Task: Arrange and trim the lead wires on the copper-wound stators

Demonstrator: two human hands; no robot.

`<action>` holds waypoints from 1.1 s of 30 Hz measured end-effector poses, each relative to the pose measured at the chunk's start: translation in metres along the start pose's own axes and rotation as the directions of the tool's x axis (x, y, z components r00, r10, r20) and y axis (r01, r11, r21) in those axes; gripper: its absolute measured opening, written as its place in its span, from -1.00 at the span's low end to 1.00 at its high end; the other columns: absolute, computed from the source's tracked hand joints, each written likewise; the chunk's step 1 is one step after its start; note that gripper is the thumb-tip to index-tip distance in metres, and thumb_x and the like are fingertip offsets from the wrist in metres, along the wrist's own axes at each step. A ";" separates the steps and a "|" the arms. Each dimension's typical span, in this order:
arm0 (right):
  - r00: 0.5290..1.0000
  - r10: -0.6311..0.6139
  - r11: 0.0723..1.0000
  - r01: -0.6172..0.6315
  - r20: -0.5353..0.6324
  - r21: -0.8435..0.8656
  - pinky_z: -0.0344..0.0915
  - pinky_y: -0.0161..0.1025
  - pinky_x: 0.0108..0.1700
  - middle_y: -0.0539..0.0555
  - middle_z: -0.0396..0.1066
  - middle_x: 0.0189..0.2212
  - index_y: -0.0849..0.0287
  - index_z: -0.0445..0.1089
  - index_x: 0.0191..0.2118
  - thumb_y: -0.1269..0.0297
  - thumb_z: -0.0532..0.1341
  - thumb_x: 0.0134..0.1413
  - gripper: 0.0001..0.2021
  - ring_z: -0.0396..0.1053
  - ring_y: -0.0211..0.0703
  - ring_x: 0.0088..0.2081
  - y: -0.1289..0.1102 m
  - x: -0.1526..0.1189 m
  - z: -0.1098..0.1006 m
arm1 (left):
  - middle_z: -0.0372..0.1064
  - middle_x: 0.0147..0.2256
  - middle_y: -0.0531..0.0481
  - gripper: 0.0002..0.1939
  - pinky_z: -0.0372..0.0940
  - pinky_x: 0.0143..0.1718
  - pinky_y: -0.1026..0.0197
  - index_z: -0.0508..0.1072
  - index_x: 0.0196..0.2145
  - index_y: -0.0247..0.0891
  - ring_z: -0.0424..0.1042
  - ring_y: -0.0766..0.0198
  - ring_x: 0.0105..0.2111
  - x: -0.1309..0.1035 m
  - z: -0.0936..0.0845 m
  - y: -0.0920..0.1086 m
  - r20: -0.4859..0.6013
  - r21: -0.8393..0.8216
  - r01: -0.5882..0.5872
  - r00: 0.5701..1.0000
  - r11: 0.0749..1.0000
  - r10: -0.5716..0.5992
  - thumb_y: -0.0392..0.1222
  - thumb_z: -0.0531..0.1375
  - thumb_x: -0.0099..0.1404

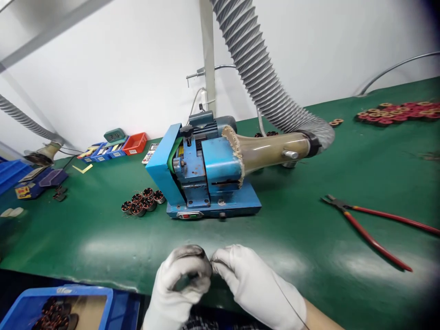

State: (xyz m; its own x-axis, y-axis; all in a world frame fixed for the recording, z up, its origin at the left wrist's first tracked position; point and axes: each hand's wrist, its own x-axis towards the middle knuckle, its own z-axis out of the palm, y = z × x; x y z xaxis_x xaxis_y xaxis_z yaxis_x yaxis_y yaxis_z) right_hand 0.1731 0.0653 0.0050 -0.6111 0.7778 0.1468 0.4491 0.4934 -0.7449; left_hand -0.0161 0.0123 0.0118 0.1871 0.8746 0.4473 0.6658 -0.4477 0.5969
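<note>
My left hand (173, 280) curls, my right hand (252, 280) pinches, fingertips together; I can't tell what they hold. The blue machine (222, 158) stands straight ahead on the table (292, 224), base crosswise, neither hand clearly nearer.

Left grip (169, 285) curls; right grip (249, 280) pinches beside it.

A workshop, shown by the blue motor-driven machine (192, 169) at centre, the grey corrugated duct hose (254, 64) above it, copper-wound stators (139, 210) left of centre and red-handled pliers (363, 234) at right on the green worktop (299, 229).
</note>
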 end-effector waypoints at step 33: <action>0.985 0.165 0.985 -0.167 0.047 0.044 -0.05 -0.31 -0.40 0.04 0.30 -0.52 0.23 0.28 -0.45 0.30 -0.05 0.16 -0.74 0.16 -0.28 -0.47 0.002 0.001 0.005 | 0.16 -0.14 -0.07 -0.71 0.22 -0.02 0.23 0.21 -0.23 -0.22 0.13 0.26 0.05 -0.019 0.031 -0.004 -0.035 0.051 0.174 0.984 0.983 -0.172 -0.39 0.13 0.08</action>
State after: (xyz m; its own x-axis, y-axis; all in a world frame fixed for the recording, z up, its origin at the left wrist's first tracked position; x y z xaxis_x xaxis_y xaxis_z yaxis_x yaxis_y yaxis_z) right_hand 0.1698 0.0654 0.0001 -0.5590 0.8291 -0.0088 0.5156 0.3393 -0.7868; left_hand -0.0001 0.0035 -0.0202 0.0442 0.9316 0.3607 0.7243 -0.2785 0.6307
